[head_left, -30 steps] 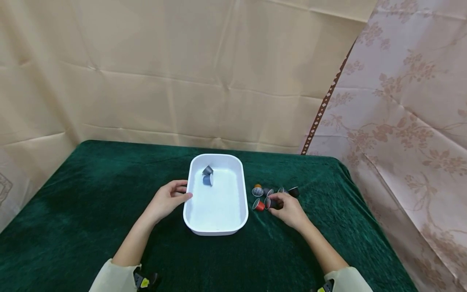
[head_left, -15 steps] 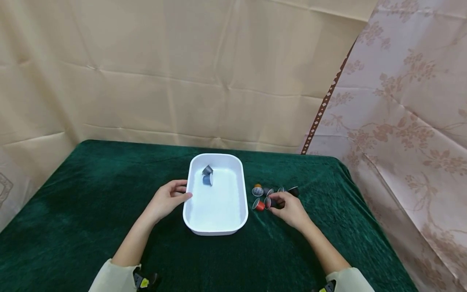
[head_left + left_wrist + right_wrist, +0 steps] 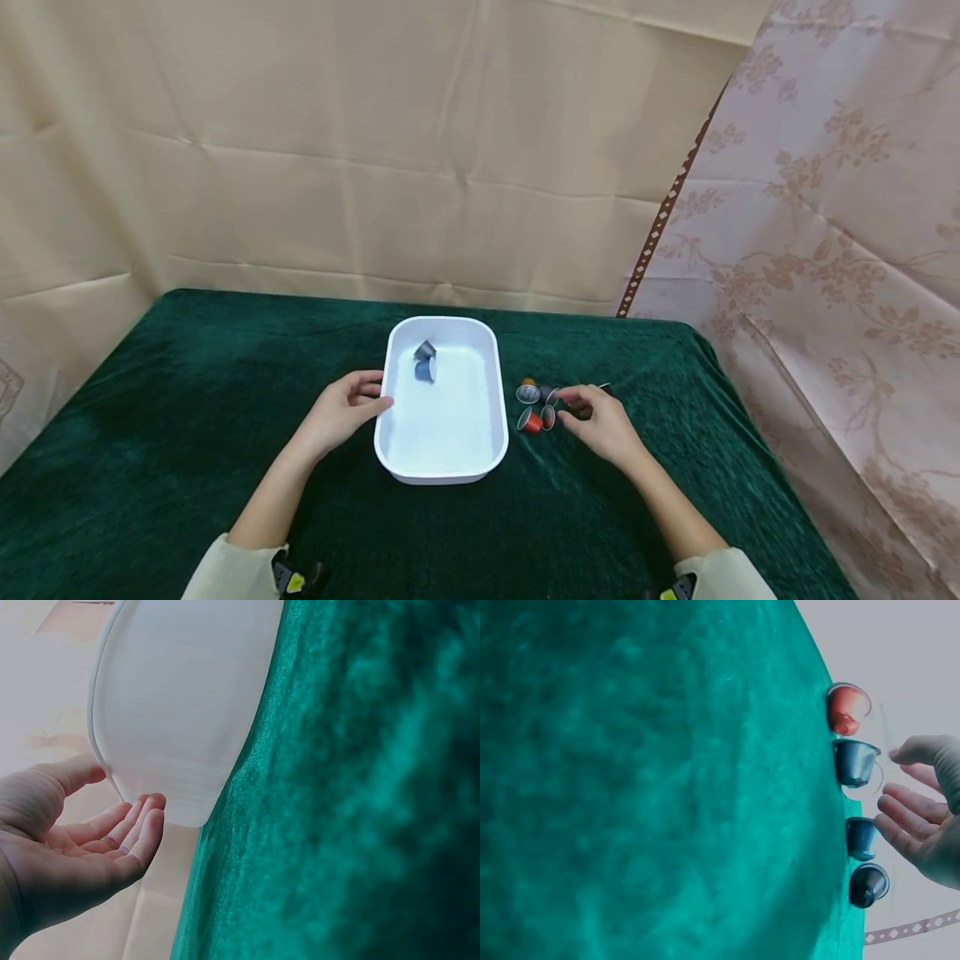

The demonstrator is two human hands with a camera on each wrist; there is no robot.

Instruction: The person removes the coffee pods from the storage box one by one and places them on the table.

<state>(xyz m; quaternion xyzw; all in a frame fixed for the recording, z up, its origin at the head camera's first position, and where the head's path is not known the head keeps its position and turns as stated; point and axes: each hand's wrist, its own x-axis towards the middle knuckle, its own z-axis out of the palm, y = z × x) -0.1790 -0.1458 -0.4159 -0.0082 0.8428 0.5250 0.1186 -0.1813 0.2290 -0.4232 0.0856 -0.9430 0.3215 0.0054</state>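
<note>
My left hand (image 3: 341, 415) grips the left rim of a white rectangular tray (image 3: 442, 477), thumb over the edge and fingers against the outer wall. Two coffee capsules lie in the tray's far left part: a grey one (image 3: 425, 351) touching a blue one (image 3: 425, 370). Right of the tray, my right hand (image 3: 603, 425) hovers over a group of capsules, thumb and fingers spread with nothing between them. Nearest its thumb is a dark capsule (image 3: 855, 763), beside a red capsule (image 3: 533, 423). The hand partly hides a black capsule (image 3: 868, 885) and a blue capsule (image 3: 861, 838).
An orange-brown capsule (image 3: 527, 392) and a dark purple-grey capsule (image 3: 548, 395) lie at the back of the group. A dark green velvet cloth (image 3: 187, 400) covers the table. Beige curtain (image 3: 375, 167) hangs behind, with a floral curtain (image 3: 840, 250) at the right.
My right hand has let go of the dark capsule, which stays beside the red one; its fingers have parted and moved slightly right. The left hand still holds the tray.
</note>
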